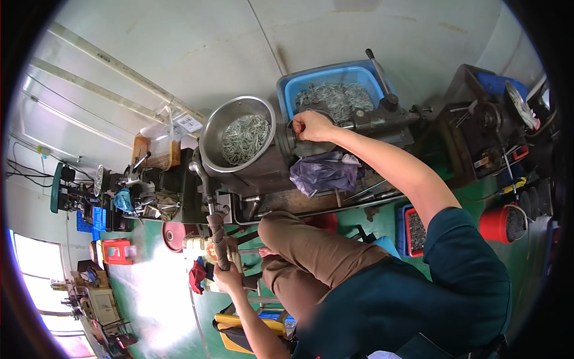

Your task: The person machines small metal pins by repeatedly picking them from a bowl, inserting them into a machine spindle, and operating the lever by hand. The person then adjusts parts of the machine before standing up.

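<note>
My left hand (227, 279) is closed around the lower end of a long dark lever (216, 236) that hangs from the front of a bench lathe (251, 179). My right hand (314, 126) reaches across to the lathe's spindle end, its fingers pinched together. Whatever sits between those fingertips is too small or hidden to make out. Left of that hand, a round steel bowl (209, 139) rests on the machine, holding many small metal pins. Behind it stands a blue plastic basket (287, 90) with more such metal parts. A crumpled purple-grey rag (326, 173) hangs just below my right hand.
A lever with a black knob (378, 69) rises at the lathe's right end. Another machine (484, 119) stands at the right. On the green floor are a red bucket (494, 225), a bin of dark shavings (415, 230) and a red stool (118, 251). Further machines line the left wall.
</note>
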{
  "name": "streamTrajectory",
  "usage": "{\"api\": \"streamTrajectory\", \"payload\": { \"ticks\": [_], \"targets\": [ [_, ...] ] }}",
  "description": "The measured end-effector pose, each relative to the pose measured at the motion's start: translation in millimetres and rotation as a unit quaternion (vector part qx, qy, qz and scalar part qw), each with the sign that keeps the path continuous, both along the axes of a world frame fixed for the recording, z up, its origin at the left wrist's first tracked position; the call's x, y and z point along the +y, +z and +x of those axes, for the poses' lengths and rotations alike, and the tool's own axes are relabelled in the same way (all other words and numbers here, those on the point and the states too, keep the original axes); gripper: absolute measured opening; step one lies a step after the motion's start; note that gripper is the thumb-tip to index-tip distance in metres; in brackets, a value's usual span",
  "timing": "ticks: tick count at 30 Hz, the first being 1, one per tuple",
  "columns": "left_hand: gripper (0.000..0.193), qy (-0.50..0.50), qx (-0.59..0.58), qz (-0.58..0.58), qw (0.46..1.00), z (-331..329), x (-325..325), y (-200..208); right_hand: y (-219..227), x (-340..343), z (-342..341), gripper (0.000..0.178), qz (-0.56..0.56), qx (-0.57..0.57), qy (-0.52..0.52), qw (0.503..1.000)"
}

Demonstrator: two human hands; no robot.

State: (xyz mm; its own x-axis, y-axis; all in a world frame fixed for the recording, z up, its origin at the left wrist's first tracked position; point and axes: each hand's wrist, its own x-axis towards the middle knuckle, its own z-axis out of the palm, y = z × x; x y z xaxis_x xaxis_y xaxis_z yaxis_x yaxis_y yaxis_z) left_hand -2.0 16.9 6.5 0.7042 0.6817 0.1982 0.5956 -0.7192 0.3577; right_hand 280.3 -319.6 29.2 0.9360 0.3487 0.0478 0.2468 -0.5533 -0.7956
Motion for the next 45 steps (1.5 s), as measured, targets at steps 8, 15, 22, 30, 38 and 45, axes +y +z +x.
{"api": "streamTrajectory", "payload": {
  "ticks": [8, 15, 22, 30, 38, 45],
  "targets": [
    [0.017, -0.012, 0.035, 0.031, 0.999, 19.9, 87.0, -4.3, 8.6, -11.7, 6.2, 0.013, -0.023, -0.040, 0.014, 0.999],
    [0.019, -0.017, 0.046, 0.014, 0.999, 16.5, 100.0, -1.9, 58.0, -90.6, 45.2, 0.021, -0.431, -0.106, -0.122, 0.888],
    [0.016, -0.046, 0.044, 0.004, 0.998, 17.6, 95.8, -1.1, 39.5, -243.5, 8.7, 0.038, -0.395, -0.128, -0.266, 0.870],
    [0.016, -0.047, 0.035, 0.008, 0.998, 13.0, 102.4, -5.3, 48.0, -266.7, -117.3, 0.044, -0.449, -0.221, -0.318, 0.805],
    [0.019, -0.055, 0.038, -0.003, 0.998, 18.3, 96.9, -2.7, 47.8, -261.8, -138.0, 0.054, -0.433, -0.166, -0.349, 0.814],
    [0.020, -0.049, 0.049, 0.011, 0.998, 16.4, 97.8, -4.2, 44.0, -261.1, -138.7, 0.054, -0.426, -0.185, -0.356, 0.811]
  ]
}}
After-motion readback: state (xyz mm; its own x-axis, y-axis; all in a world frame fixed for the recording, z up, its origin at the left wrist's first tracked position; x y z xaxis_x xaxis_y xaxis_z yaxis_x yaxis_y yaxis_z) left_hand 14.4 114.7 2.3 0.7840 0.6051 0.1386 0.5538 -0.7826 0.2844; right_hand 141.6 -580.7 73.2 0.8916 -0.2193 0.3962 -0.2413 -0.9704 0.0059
